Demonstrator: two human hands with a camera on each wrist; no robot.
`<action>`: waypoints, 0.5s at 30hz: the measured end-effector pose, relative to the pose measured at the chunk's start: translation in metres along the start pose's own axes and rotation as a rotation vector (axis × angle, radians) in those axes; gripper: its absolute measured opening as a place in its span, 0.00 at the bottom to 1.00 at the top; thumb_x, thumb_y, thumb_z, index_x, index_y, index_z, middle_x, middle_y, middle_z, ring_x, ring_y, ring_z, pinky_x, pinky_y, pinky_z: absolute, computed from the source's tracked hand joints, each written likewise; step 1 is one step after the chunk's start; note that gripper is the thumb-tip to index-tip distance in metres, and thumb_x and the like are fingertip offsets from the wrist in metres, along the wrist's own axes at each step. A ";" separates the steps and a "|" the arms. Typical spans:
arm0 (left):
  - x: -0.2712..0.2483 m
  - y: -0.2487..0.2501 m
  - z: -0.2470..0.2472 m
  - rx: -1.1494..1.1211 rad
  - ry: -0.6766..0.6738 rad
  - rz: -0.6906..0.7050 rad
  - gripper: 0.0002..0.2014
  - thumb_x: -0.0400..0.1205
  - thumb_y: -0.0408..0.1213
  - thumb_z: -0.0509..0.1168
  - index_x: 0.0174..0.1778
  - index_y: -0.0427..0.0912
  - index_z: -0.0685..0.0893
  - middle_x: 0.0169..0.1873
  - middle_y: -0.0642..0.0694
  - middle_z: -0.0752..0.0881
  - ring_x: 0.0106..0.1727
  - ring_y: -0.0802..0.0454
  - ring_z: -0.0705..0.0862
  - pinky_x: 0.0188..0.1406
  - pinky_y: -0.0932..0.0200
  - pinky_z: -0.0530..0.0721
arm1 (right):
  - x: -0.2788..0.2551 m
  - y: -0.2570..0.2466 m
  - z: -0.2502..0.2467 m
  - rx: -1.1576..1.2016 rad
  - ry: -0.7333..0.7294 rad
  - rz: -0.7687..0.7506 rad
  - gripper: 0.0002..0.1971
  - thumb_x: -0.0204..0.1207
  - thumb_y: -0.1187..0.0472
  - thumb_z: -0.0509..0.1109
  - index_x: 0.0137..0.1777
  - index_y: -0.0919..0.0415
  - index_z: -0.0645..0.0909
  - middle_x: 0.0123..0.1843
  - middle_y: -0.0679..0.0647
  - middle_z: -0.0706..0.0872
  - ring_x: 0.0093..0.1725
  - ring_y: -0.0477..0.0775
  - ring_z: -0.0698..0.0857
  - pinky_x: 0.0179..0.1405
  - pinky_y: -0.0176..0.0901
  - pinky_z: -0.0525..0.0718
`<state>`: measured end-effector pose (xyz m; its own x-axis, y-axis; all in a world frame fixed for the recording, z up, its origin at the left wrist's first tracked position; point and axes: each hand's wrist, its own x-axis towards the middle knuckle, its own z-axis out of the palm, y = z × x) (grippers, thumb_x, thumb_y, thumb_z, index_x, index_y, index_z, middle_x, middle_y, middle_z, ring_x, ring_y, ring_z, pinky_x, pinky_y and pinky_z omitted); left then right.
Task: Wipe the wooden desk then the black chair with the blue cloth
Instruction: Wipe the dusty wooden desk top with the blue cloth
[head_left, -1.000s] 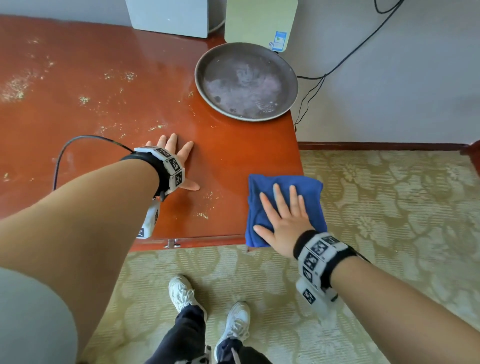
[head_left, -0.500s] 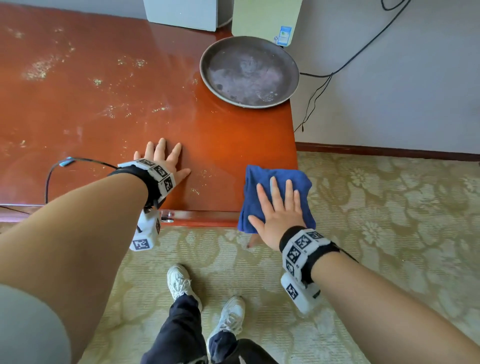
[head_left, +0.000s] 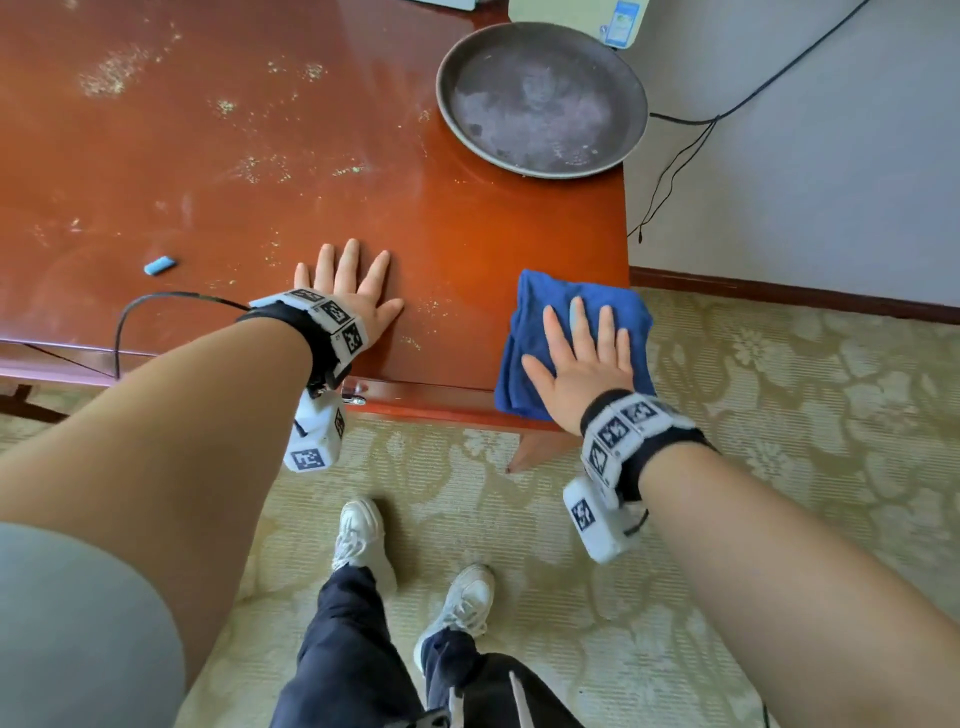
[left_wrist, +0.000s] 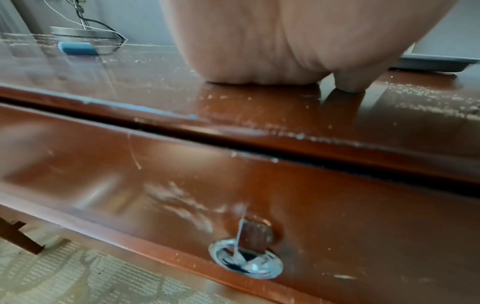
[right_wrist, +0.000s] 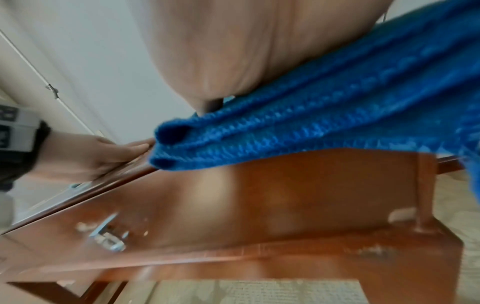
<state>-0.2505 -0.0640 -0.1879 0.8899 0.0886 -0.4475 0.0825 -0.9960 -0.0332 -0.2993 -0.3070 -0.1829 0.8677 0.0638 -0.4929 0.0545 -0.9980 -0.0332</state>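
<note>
The reddish wooden desk (head_left: 260, 197) fills the upper left of the head view, speckled with pale crumbs and dust. The folded blue cloth (head_left: 540, 312) lies on its front right corner, overhanging the edges. My right hand (head_left: 582, 353) presses flat on the blue cloth (right_wrist: 311, 127), fingers straight and spread. My left hand (head_left: 348, 291) lies flat on the bare desk top to the cloth's left, palm down (left_wrist: 259, 51). The black chair is not in view.
A round grey tray (head_left: 543, 98) sits at the desk's back right, with pale boxes behind it. A small blue eraser (head_left: 160, 265) lies left of my left hand. Black cables (head_left: 691, 135) hang against the wall. A drawer lock (left_wrist: 245, 259) faces the patterned carpet (head_left: 779, 415).
My right hand has slid the cloth along the desk's front right corner, toward the front edge. The left hand stays flat in place. My head has shifted, so more of the desk front shows.
</note>
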 end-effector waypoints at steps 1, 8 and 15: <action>0.000 -0.001 0.000 -0.004 0.005 0.002 0.30 0.86 0.58 0.41 0.82 0.56 0.39 0.83 0.48 0.38 0.83 0.44 0.38 0.80 0.42 0.40 | -0.008 -0.003 0.004 -0.009 -0.011 -0.006 0.32 0.82 0.38 0.37 0.81 0.46 0.30 0.82 0.50 0.28 0.80 0.62 0.28 0.77 0.57 0.30; -0.011 -0.021 -0.012 -0.053 -0.049 0.072 0.30 0.86 0.57 0.42 0.83 0.56 0.40 0.82 0.47 0.36 0.82 0.44 0.34 0.81 0.45 0.36 | -0.010 -0.047 0.005 0.012 -0.051 -0.024 0.30 0.83 0.39 0.37 0.80 0.42 0.29 0.82 0.48 0.27 0.79 0.63 0.28 0.78 0.59 0.31; -0.015 -0.100 -0.020 0.133 -0.088 0.018 0.33 0.84 0.61 0.41 0.82 0.56 0.36 0.81 0.46 0.33 0.81 0.43 0.31 0.79 0.40 0.36 | 0.029 -0.078 -0.013 0.017 0.011 0.088 0.30 0.83 0.38 0.37 0.81 0.43 0.33 0.83 0.50 0.31 0.81 0.66 0.32 0.79 0.62 0.34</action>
<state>-0.2628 0.0340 -0.1598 0.8475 0.0756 -0.5253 0.0014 -0.9901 -0.1403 -0.2715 -0.2275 -0.1831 0.8740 -0.0239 -0.4853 -0.0301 -0.9995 -0.0049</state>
